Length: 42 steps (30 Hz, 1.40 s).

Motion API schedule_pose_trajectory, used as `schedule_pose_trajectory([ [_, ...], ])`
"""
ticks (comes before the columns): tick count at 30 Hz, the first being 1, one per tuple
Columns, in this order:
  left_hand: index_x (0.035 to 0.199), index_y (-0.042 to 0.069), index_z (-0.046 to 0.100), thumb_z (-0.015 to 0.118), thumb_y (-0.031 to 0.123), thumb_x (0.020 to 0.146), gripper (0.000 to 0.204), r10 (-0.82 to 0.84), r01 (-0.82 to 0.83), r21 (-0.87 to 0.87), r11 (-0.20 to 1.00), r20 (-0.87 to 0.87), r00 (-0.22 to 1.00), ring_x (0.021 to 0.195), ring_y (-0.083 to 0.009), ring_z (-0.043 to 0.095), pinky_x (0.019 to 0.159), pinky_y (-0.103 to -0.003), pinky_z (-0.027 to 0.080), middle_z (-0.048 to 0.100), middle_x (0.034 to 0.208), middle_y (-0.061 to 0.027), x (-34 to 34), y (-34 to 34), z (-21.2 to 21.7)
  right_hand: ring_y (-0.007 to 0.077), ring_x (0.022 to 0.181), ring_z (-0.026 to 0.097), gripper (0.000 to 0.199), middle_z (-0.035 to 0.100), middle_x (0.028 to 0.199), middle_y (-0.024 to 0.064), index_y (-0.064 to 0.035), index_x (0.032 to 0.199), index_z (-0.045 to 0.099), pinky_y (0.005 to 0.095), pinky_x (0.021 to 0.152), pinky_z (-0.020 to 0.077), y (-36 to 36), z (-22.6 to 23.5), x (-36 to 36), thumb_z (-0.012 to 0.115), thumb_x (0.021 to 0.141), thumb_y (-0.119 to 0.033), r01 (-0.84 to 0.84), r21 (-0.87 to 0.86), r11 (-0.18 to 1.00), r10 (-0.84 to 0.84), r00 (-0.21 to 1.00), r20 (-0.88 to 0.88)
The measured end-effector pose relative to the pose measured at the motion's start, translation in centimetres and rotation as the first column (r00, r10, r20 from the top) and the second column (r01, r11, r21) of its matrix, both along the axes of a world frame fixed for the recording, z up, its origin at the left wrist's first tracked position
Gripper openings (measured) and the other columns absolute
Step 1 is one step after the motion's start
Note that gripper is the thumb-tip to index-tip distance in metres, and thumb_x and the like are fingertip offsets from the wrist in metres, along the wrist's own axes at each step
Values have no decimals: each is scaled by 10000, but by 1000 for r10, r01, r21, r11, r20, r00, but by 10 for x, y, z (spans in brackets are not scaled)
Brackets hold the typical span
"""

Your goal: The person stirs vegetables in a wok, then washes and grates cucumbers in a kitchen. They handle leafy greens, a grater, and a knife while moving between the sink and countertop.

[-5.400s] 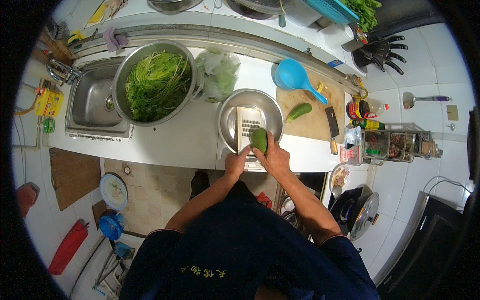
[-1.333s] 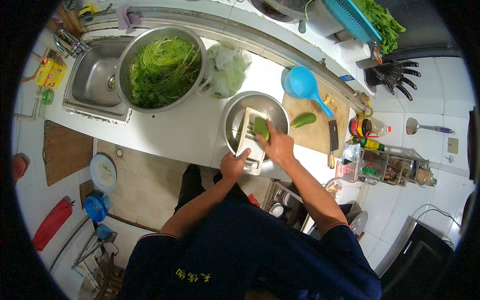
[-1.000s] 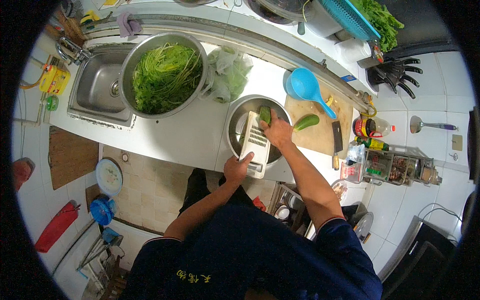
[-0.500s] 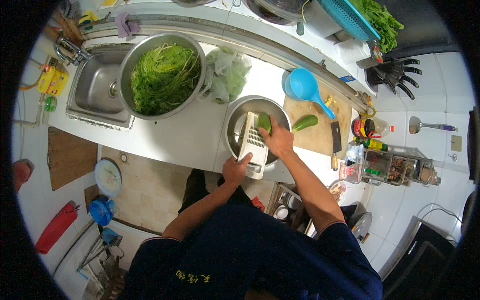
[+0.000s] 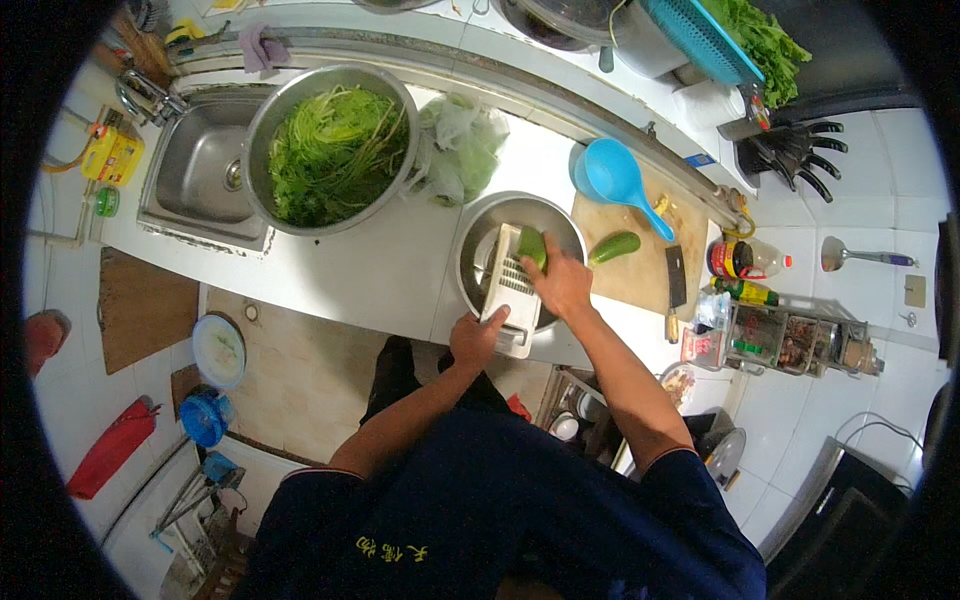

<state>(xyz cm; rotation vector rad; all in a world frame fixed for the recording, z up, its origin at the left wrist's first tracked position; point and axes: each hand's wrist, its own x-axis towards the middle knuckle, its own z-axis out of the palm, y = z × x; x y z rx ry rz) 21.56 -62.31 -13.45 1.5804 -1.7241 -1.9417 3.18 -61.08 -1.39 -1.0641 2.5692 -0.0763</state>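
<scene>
My left hand (image 5: pixel 475 338) grips the near end of a white grater (image 5: pixel 514 292), which slants across a metal bowl (image 5: pixel 470 262) with its far end over the bowl's inside. My right hand (image 5: pixel 563 283) is closed round a cut piece of green zucchini (image 5: pixel 532 247) and presses it on the grater's upper part. To the right, another zucchini piece (image 5: pixel 614 248) lies on the wooden cutting board (image 5: pixel 640 284). What is at the bowl's bottom is mostly hidden by the grater and my right hand.
A cleaver (image 5: pixel 676 276) and a blue dipper (image 5: pixel 612 172) rest on the board. Left on the counter stand a large basin (image 5: pixel 258 190) of leafy greens and a plastic bag (image 5: pixel 465 150), beside the sink (image 5: pixel 195 170). A bottle rack (image 5: pixel 795 335) is at the right.
The whole view has shifted slightly. Both hands keep their hold on the grater and the zucchini, and the zucchini piece stays near the grater's upper end.
</scene>
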Motion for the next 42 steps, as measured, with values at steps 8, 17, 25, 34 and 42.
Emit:
schedule_pose_trajectory([
  [8, 997, 44, 772, 747, 527, 839, 509, 21, -21, 14, 1000, -26, 999, 914, -367, 724, 807, -440, 549, 759, 937, -178, -3, -4, 31, 391, 709, 720, 691, 714, 908, 271, -55, 1403, 534, 514, 604, 565, 30, -24, 14, 627, 904, -524, -84, 18, 996, 84, 996, -4],
  [17, 1076, 50, 761, 723, 566, 836, 570, -17, 17, 9, 1000, -31, 999, 980, -419, 701, 866, -467, 531, 751, 1007, -200, -2, -3, 13, 284, 807, 696, 689, 712, 982, 172, -30, 1391, 512, 406, 694, 554, 35, -16, -3, 485, 987, -587, 458, -99, 884, -347, 782, 517],
  [25, 1101, 36, 747, 678, 568, 871, 584, -83, 76, 111, 991, 61, 995, 972, -405, 707, 857, -469, 532, 751, 990, -205, 1, -9, 23, 98, 524, 493, 488, 597, 790, 19, -57, 1190, 589, 244, 471, 362, 77, 3, 23, 544, 1017, -511, 775, 182, 605, -479, 171, 861],
  [34, 1088, 28, 747, 690, 480, 895, 494, -59, 59, 14, 998, 9, 998, 923, -376, 718, 817, -446, 534, 753, 965, -195, 3, -8, 21, 377, 645, 700, 690, 693, 839, 226, -46, 1455, 460, 489, 560, 560, 72, 9, 56, 628, 939, -472, -62, -81, 995, 57, 997, -59],
  [42, 1036, 16, 757, 722, 466, 883, 477, -21, 18, -63, 998, -54, 998, 894, -385, 715, 792, -440, 533, 751, 935, -199, 6, 4, -3, 419, 668, 687, 607, 675, 697, 224, -38, 1351, 553, 514, 606, 543, 13, -50, -7, 634, 926, -464, 69, -49, 996, -78, 977, -198],
])
